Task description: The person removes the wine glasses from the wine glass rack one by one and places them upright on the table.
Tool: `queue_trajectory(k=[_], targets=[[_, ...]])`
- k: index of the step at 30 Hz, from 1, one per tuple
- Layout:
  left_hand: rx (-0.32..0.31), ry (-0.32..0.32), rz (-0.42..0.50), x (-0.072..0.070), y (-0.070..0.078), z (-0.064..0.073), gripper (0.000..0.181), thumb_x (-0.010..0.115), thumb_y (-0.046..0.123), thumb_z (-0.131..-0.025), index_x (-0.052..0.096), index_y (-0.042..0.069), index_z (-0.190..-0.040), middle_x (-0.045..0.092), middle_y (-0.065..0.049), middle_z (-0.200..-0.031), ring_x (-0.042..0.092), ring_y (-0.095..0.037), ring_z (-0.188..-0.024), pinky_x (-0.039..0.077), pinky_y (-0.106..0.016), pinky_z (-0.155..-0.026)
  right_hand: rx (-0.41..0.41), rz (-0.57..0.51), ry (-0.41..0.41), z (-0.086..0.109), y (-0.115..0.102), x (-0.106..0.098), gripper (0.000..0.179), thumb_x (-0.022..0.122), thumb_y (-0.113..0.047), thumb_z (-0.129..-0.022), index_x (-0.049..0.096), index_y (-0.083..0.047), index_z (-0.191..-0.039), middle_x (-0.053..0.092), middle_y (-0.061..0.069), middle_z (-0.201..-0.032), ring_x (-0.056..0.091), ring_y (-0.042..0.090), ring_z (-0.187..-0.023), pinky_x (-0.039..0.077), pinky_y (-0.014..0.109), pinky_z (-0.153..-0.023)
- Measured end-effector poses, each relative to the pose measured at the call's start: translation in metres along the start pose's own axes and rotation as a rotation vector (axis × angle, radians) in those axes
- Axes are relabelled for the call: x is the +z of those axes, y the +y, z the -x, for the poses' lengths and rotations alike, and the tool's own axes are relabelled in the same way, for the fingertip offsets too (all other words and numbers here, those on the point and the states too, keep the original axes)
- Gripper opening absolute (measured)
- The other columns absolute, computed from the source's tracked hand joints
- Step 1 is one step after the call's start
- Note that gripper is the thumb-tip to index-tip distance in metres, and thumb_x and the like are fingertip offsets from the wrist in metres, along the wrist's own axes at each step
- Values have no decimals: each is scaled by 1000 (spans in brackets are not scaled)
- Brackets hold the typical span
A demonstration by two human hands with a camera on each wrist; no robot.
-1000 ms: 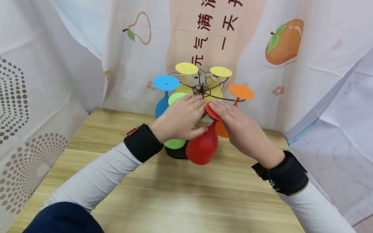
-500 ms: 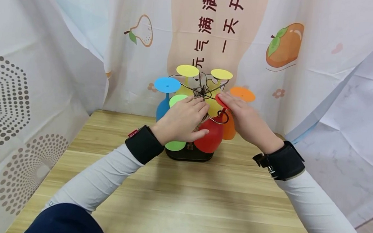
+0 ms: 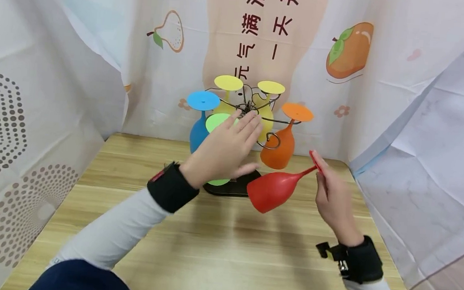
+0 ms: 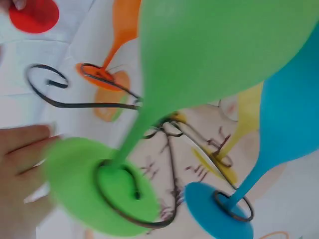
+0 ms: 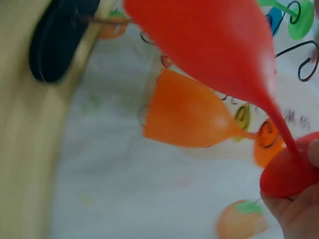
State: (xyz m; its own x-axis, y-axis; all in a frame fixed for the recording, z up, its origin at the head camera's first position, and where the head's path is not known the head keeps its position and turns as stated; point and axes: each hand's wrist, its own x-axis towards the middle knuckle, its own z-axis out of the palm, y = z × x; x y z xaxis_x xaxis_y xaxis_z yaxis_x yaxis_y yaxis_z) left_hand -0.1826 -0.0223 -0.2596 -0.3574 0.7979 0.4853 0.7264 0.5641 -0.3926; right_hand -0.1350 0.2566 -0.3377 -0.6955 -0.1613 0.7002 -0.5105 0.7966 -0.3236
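Observation:
My right hand (image 3: 335,201) pinches the round foot of a red wine glass (image 3: 273,190), which hangs tilted over the table, bowl down to the left. In the right wrist view the thumb lies on that foot (image 5: 286,174). My left hand (image 3: 228,144), fingers nearly straight, lies over the middle of a dark wire glass rack (image 3: 286,122) and partly hides a green wine glass (image 3: 219,120). The left wrist view has this green glass (image 4: 199,59) upside down, its foot in a curled hook. A bare hook (image 3: 277,141) curls beside my left fingertips.
Upside down on the rack also hang a blue glass (image 3: 198,133), an orange glass (image 3: 280,153) and two yellow ones (image 3: 229,83) at the back. The rack's black base (image 3: 229,189) stands on the wooden table (image 3: 224,261), with a printed curtain (image 3: 172,78) behind.
The red wine glass has come off its hook; my right hand has carried it right and toward me, tilting it. My left hand stays over the rack.

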Motion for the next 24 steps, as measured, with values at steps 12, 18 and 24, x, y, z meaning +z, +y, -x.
queue_trajectory(k=[12, 18, 24], targets=[[-284, 254, 487, 64, 110, 92, 57, 61, 48, -81, 58, 2, -116, 64, -8, -112, 56, -18, -103, 49, -32, -90, 864, -858, 83, 82, 5, 58, 47, 40, -22, -97, 35, 4, -136, 52, 5, -127, 48, 9, -115, 38, 17, -98], [-266, 222, 550, 87, 131, 93, 28, 65, 35, -81, 61, 9, -89, 65, -2, -83, 58, -13, -84, 51, -24, -78, 1025, -1171, 48, 106, -15, 94, 56, 36, -25, -97, 21, 9, -139, 60, -14, -108, 52, 3, -106, 41, 15, -93], [-250, 177, 495, 87, 138, 94, 34, 69, 22, -76, 44, 15, -54, 41, 6, -48, 41, -7, -47, 39, -17, -46, 1091, -1165, -86, 122, -29, 112, 54, 38, -30, -97, 28, 1, -140, 58, -13, -108, 51, 4, -103, 43, 16, -89]])
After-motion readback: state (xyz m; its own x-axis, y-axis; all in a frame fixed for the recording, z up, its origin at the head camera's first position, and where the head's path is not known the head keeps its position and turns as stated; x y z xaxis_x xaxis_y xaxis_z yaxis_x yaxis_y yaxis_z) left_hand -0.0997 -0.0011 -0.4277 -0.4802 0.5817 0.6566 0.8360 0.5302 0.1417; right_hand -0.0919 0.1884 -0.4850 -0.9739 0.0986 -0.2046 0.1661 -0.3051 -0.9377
